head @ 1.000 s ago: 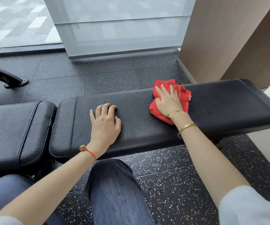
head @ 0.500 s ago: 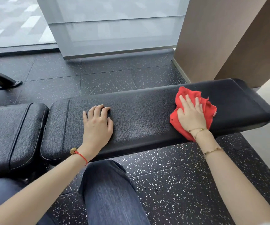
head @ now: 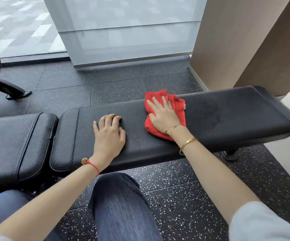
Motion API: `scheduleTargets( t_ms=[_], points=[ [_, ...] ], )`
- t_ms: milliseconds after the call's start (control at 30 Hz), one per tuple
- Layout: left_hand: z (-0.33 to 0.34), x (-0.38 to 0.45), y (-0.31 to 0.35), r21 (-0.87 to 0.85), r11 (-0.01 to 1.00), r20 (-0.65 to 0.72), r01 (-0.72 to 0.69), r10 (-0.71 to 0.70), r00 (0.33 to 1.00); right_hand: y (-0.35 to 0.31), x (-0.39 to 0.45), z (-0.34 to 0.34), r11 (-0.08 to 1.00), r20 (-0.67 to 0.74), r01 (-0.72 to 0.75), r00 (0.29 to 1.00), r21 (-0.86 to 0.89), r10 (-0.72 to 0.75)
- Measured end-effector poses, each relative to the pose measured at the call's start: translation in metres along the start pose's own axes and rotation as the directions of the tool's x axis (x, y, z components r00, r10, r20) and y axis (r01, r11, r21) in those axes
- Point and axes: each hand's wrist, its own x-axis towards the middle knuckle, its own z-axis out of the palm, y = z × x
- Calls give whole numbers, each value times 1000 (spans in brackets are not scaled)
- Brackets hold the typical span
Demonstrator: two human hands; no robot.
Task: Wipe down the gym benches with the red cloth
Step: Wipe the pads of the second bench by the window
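A long black padded gym bench (head: pixel 227 117) runs across the view, with a second black pad (head: pixel 10 141) joining it at the left. The crumpled red cloth (head: pixel 179 106) lies on the long pad, right of its middle. My right hand (head: pixel 161 115) presses flat on the cloth with straight, spread fingers. My left hand (head: pixel 108 133) rests palm down on the bare pad to the left of the cloth, its fingertips slightly bent against the leather. A faint damp streak shows on the pad right of the cloth.
My knees in blue jeans (head: pixel 121 206) are just in front of the bench. Speckled black rubber floor (head: pixel 175 197) surrounds it. A brown wall panel (head: pixel 236 40) stands behind the bench's right end, a frosted glass panel (head: pixel 126 32) at the back, a black machine foot (head: pixel 10 89) far left.
My right hand slid the red cloth right along the pad half a second ago, then back left toward the middle. My left hand stayed in place on the pad.
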Motion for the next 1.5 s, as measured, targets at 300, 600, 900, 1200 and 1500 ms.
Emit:
scheduleTargets(
  t_ms=[300, 600, 900, 1200, 1500],
  points=[
    [-5, 0, -6, -54, 998, 32, -15, 17, 999, 20, -21, 3, 999, -63, 36, 997, 37, -34],
    [-27, 0, -43, -109, 994, -72, -2, -6, 997, -43, 28, 11, 1000, 2, 1, 1000, 24, -1],
    [-35, 0, -88, -34, 995, -85, 96, -99, 991, -101, -31, 37, 922, 27, 387, 922, -9, -386],
    [-27, -5, -87, -47, 993, -76, 109, -112, 991, -64, 10, 20, 995, -12, 96, 995, 19, -96],
    [-26, -7, -88, -64, 991, -67, 119, -124, 990, -123, 8, 38, 954, 6, 298, 955, 14, -298]
  ],
)
